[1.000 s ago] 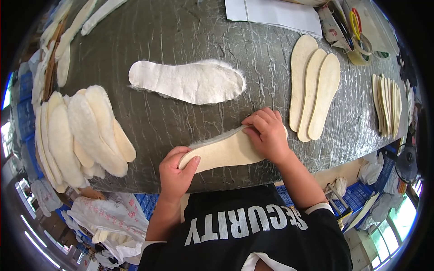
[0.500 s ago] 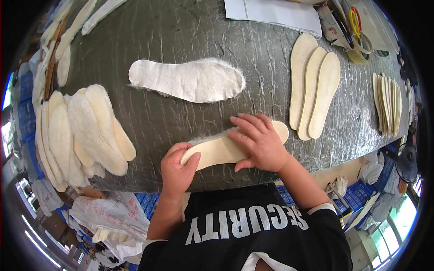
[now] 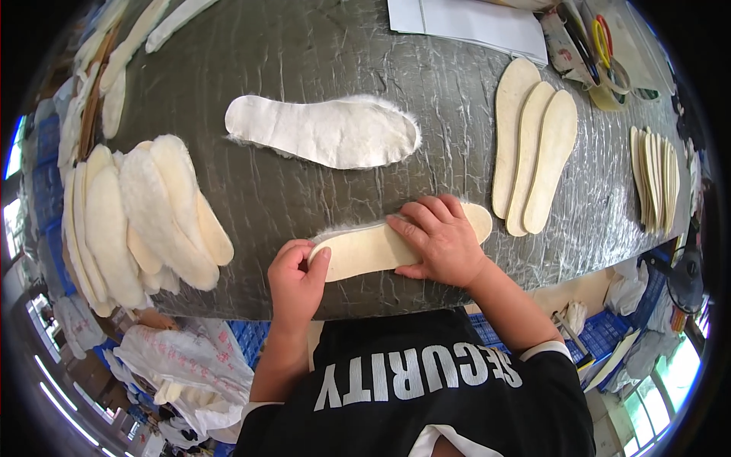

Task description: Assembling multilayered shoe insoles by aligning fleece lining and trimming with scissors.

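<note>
Fingers [image 3: 426, 217] of the right hand [image 3: 442, 244] are pressed flat on a cream insole [image 3: 365, 251]; the left hand [image 3: 295, 283] pinches its heel end. A grey wrinkled table covering [image 3: 304, 198] is seen below; the insole's middle is hidden.

A cream insole [image 3: 373, 247] with a fuzzy white fringe along its far edge lies flat, smooth side up, on the grey surface [image 3: 304, 53] near its front edge. It runs crosswise, parallel to the white fleece insole [image 3: 324, 131] lying pile-down farther back, well apart.
</note>
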Action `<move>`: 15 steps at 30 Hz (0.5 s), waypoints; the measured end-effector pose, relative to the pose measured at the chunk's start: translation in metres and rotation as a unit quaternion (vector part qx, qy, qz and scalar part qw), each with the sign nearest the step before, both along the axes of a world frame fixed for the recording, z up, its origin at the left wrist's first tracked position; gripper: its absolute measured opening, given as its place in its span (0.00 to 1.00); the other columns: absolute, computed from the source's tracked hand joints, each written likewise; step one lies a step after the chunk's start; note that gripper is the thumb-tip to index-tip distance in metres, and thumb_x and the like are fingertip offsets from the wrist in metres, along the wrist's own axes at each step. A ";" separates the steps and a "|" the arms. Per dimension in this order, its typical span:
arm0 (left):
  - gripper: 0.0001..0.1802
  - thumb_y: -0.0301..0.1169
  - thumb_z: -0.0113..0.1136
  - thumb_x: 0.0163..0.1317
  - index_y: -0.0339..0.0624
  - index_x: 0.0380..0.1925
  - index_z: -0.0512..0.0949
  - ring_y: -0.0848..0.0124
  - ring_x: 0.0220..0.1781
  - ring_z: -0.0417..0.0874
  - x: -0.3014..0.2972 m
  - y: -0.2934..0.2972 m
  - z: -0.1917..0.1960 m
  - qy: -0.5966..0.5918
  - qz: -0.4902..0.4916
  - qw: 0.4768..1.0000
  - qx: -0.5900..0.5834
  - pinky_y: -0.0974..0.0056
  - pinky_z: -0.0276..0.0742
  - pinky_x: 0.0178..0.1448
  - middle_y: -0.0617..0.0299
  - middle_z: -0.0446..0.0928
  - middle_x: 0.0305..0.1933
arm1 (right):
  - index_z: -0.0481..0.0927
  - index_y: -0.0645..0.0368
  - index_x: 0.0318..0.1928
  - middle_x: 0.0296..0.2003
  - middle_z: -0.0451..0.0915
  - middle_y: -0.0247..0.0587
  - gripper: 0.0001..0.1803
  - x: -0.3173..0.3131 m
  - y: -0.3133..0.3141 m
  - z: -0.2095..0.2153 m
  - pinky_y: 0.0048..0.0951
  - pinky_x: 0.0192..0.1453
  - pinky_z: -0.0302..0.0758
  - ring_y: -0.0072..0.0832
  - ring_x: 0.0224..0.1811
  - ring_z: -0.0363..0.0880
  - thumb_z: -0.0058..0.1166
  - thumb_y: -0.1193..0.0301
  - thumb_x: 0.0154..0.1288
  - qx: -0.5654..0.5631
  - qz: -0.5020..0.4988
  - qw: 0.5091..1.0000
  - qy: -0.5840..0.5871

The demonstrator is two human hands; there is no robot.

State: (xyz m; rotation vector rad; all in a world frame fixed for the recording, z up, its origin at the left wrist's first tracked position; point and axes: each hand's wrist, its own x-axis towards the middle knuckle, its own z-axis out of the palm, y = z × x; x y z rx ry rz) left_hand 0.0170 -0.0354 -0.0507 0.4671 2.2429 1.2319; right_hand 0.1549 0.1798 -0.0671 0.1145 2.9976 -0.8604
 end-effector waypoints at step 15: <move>0.04 0.19 0.60 0.60 0.30 0.36 0.79 0.74 0.34 0.79 -0.002 0.005 0.017 0.101 -0.064 0.988 0.094 0.71 0.76 0.37 0.57 0.78 0.37 | 0.75 0.59 0.55 0.44 0.80 0.44 0.28 -0.062 -0.025 0.004 0.41 0.54 0.71 0.43 0.49 0.77 0.65 0.63 0.53 -0.225 0.000 0.974 -0.035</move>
